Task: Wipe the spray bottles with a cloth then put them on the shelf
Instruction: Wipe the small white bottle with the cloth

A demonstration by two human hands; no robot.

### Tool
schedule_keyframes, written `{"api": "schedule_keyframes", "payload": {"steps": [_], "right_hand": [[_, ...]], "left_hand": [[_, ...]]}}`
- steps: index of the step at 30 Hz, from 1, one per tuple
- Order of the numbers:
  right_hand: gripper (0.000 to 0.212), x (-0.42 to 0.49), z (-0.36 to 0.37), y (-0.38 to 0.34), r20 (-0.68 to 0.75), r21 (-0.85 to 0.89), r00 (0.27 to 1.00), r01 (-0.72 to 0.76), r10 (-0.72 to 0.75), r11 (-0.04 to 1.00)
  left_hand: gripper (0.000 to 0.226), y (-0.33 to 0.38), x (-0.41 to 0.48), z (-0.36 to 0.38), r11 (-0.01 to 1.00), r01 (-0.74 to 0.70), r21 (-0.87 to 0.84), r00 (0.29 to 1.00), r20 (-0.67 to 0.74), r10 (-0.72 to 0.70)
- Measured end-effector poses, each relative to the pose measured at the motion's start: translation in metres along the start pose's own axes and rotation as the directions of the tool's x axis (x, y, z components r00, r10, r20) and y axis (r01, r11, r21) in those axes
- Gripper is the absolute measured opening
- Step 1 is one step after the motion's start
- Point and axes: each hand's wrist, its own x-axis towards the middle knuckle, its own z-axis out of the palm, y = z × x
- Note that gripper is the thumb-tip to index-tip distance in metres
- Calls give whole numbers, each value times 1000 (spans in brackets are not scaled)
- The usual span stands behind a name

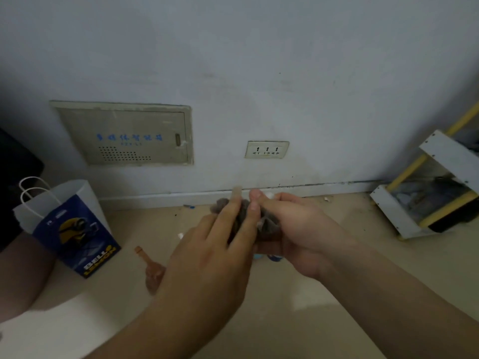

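- The spray bottle (274, 258) barely shows: a white tip above, a blue sliver below, the rest bundled in the grey cloth (268, 225), held up over the floor (337, 281) near the wall (259, 73).
- The right hand (293, 229) is curled round that bundle and gripping it. The left hand (215, 244) lies across the cloth with fingers straight, pressing rather than clutching.
- By my reading we're mid-wipe on this one: rubbing under way, shelving not yet done.
- On the floor just below the left wrist sits a brown bottle (154, 274), partly hidden. I can't tell whether it's upright or on its side, or whether it's been wiped. Either way it isn't shelved.
- The shelf (448, 151) stands well off to the right by the wall, white plates on yellow posts. What it holds is dark and blurred, and I can pick out no spray bottle there.
- Room to move: bare floor shows between the hands and the shelf, so a rightward carry looks unobstructed.
- Edges to mind: the skirting (181, 196) close ahead, a paper bag (72, 229) on the left near the brown bottle, and the shelf's jutting white corners on arrival.
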Motion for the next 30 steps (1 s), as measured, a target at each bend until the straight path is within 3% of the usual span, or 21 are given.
{"api": "schedule_keyframes", "payload": {"steps": [1,2,5,7,10,13,15,18,19,22,25,27,28,29,30], "right_hand": [[32,1,-1,-2,-16,1,1000,3,-3,1000],[34,2,-2,-2,-37,-4,999,-3,3,1000],[39,5,-3,2,-77,-53,997,-24,20,998],[39,5,-4,4,-77,-97,997,-15,8,995],[41,4,-9,1,61,-135,996,69,-61,988],[35,3,-12,0,193,-83,976,117,-99,990],[26,3,-13,2,208,-49,972,124,-111,991],[22,3,-15,-1,206,-47,972,125,-113,991],[23,2,-15,-3,203,-42,972,125,-114,991],[23,1,-17,-5,209,-60,970,140,-124,988],[22,1,-18,-4,209,-89,969,150,-129,985],[26,1,-17,-1,210,-96,969,152,-129,984],[29,1,-16,1,207,-98,970,149,-127,984],[30,1,-13,4,198,-92,973,137,-116,986],[26,0,-11,6,179,-77,979,114,-99,990]], "left_hand": [[59,-9,3,2,999,-39,-17,999,-23,38],[57,-14,7,1,992,8,-122,1000,-1,-9],[43,-8,6,0,864,230,-448,965,-8,-261],[33,1,6,-1,832,267,-486,955,22,-294],[26,-1,12,-8,783,255,-568,947,-16,-320],[28,-9,14,-16,705,326,-630,924,53,-379],[34,-8,13,-20,550,399,-734,880,137,-455],[40,-8,16,-30,-17,551,-834,658,447,-606],[41,-10,16,-31,-145,543,-827,618,511,-598],[46,-10,16,-32,-280,483,-830,605,547,-578],[46,-6,15,-31,-253,464,-849,669,523,-528],[45,-5,15,-30,-92,472,-877,718,443,-536],[46,-3,13,-29,113,463,-879,767,333,-548],[47,0,10,-26,404,396,-825,850,163,-502],[46,3,6,-19,695,281,-662,928,3,-372]]}}
